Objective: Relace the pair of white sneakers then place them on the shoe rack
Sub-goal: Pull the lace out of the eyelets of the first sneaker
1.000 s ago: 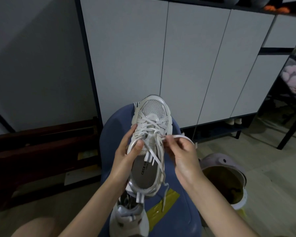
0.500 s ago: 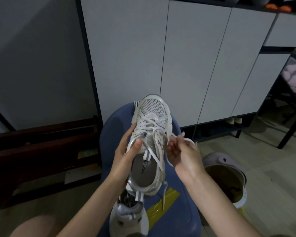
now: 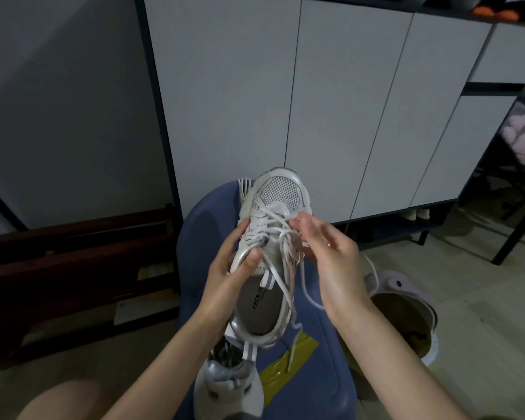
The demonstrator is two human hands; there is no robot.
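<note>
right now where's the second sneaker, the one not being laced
In the head view the second sneaker sits low at centre on the blue seat, directly below the heel of the held sneaker, beside the yellow tape.

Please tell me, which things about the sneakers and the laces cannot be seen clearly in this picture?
- Head view: the right hand covers the right eyelets of the held sneaker, so the lace path there is hidden.
- Second sneaker: the held sneaker and left forearm cover its front.
- Shoes under the cabinet: too small and dark.
- Insole print: partly covered by laces.
</note>
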